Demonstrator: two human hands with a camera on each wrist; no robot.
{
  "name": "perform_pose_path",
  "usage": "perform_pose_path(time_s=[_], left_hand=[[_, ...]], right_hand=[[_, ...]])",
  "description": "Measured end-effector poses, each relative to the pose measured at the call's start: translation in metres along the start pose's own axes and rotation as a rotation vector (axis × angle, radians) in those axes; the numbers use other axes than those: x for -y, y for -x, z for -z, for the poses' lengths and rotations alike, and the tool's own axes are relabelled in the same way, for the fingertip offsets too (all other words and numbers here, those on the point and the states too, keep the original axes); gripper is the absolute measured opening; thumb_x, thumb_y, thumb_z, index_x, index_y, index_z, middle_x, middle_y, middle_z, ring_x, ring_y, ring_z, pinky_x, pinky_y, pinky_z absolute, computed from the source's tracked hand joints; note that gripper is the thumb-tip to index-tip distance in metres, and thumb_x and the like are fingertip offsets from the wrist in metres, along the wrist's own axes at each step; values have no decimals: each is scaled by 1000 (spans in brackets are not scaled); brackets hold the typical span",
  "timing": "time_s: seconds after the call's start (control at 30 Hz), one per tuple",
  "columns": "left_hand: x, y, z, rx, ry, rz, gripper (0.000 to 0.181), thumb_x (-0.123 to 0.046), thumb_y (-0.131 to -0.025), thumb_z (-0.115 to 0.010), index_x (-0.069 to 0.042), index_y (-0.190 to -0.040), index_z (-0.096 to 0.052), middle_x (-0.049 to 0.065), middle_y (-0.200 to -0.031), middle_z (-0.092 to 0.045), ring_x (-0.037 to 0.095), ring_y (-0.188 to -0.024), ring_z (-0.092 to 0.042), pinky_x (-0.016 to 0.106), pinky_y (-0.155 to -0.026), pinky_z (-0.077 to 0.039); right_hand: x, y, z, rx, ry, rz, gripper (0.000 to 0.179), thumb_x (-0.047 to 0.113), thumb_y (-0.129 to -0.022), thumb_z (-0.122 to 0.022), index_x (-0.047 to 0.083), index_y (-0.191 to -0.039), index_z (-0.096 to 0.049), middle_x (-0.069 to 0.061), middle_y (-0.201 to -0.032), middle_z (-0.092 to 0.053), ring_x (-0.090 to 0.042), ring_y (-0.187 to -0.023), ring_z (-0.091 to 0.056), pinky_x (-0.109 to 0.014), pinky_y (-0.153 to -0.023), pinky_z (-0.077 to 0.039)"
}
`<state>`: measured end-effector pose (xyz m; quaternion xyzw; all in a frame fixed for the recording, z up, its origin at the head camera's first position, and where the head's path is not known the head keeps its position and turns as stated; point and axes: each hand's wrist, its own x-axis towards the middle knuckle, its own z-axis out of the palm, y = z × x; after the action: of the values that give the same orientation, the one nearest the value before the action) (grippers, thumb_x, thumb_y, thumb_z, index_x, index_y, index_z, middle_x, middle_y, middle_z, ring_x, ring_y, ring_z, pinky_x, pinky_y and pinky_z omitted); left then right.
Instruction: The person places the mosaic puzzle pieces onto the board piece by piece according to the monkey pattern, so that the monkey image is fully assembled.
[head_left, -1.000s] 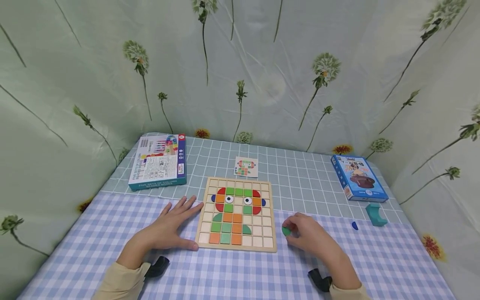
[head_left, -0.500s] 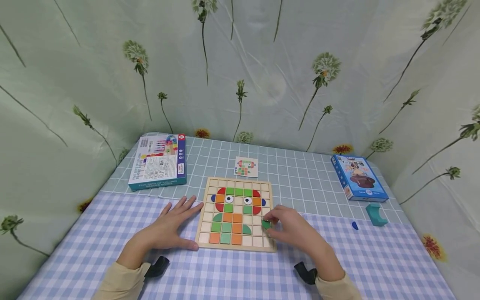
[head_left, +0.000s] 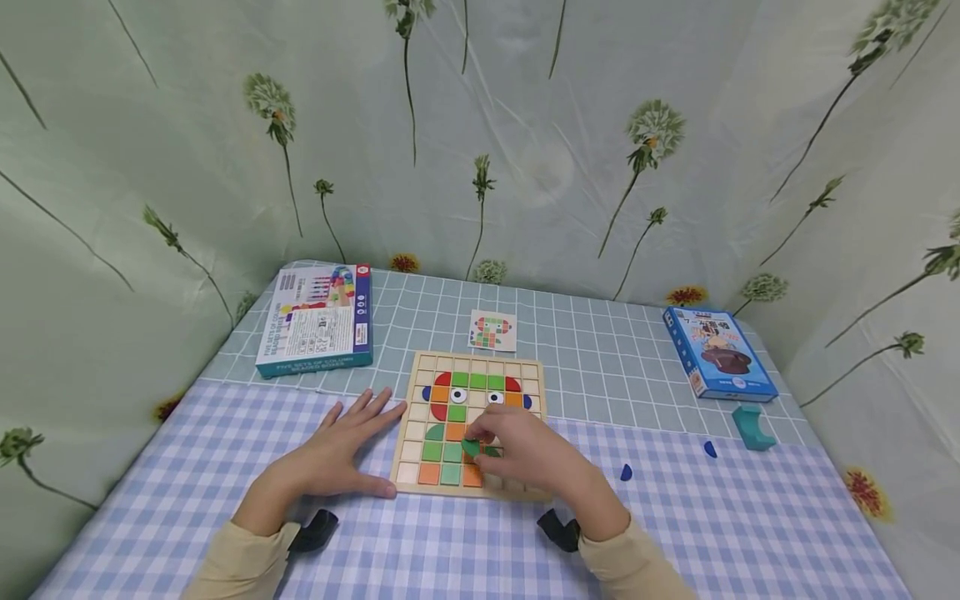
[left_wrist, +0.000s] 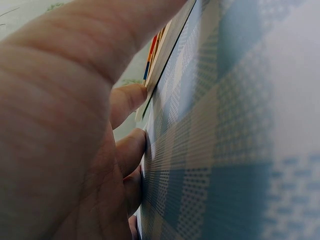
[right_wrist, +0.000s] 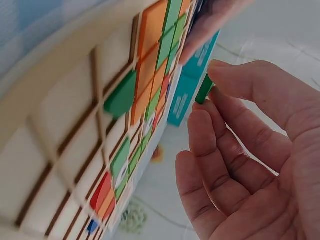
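A wooden grid board (head_left: 400,429) holds orange, green, red and blue tiles and two round eye pieces, arranged as a figure. Over its lower middle, my right hand (head_left: 528,450) pinches a green tile with a rounded edge (head_left: 471,448) between thumb and fingers. Seen edge-on in the right wrist view, this green tile (right_wrist: 204,90) is raised off the board. The hand covers part of the tiles below the right eye. On the cloth, my left hand (head_left: 341,450) lies with spread fingers, its index and thumb tips at the board's left edge.
Behind the board lies a picture card (head_left: 492,331) with a similar figure. A flat game box (head_left: 317,321) is at the back left, a blue box (head_left: 720,354) at the back right. Right of the board are a blue half-round piece (head_left: 626,472), another blue piece (head_left: 710,449) and a teal block (head_left: 752,428).
My right hand has moved left, from beside the board to over its middle, carrying the green tile. A blue half-round piece it had covered now shows. The left hand has stayed in place.
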<state>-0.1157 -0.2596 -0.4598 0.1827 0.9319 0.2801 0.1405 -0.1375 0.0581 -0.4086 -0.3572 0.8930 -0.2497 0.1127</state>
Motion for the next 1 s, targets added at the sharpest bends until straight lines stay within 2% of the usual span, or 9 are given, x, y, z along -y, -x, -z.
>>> perform_pose_path(time_s=[0.2,0.47,0.77,1.0], left_hand=[[3,0,-1,-2,-3,-8,118,-71,-74,-87,-27,-170,-35,13,-181,-19,49,-167,-7,79,-127,1],[3,0,0,-11,-10,-12,118,-72,-74,-87,-26,-170,-36,13,-181,-20,49,-167,-8,79,-127,0],[0,0,1,2,6,-1,116,-68,-75,-89,-27,-170,-36,13,-181,-18,49,-167,-6,80,-126,3],[-1,-1,0,4,9,-1,115,-66,-75,-89,-24,-169,-37,14,-181,-20,50,-167,-7,80,-126,2]], right_hand=[[15,-13,-11,71,-8,-49,20,19,-99,-77,15,-118,-80,9,-111,-72,-5,-99,-62,-22,-95,-57],[31,-36,-27,99,73,106,15,17,-97,-79,13,-112,-81,7,-106,-75,0,-89,-59,-14,-85,-53],[41,-53,-40,150,135,137,18,15,-93,-83,13,-111,-83,6,-98,-72,2,-80,-52,-7,-73,-46],[39,-56,-45,154,164,150,14,13,-92,-82,14,-107,-83,8,-93,-69,2,-77,-51,-6,-70,-43]])
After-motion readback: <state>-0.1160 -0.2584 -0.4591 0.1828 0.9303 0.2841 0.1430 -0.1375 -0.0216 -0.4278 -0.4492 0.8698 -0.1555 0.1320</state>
